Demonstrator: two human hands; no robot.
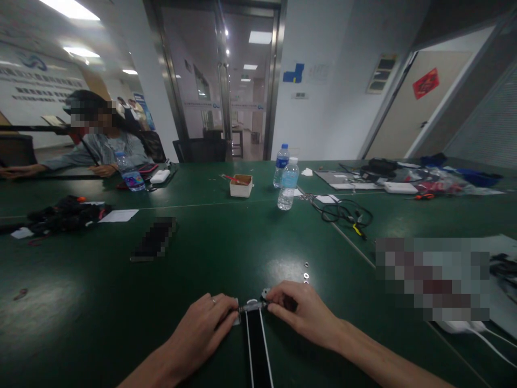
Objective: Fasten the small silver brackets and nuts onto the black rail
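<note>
A long black strip with pale edges [257, 350] lies on the green table [121, 302] and runs toward me. My left hand [204, 328] rests beside its far end, fingers closed against a small grey part [251, 305] on the strip's end. My right hand [301, 312] comes from the right, fingers pinched on the same end piece. Two small metal washers [306, 270] lie just beyond my right hand.
Two water bottles [288, 184] and a small cardboard box [241, 185] stand mid-table. Black cables [343, 212] lie to the right, a dark phone-like slab [154, 239] to the left. A seated person [97, 145] is at the far left. Clutter fills the far right.
</note>
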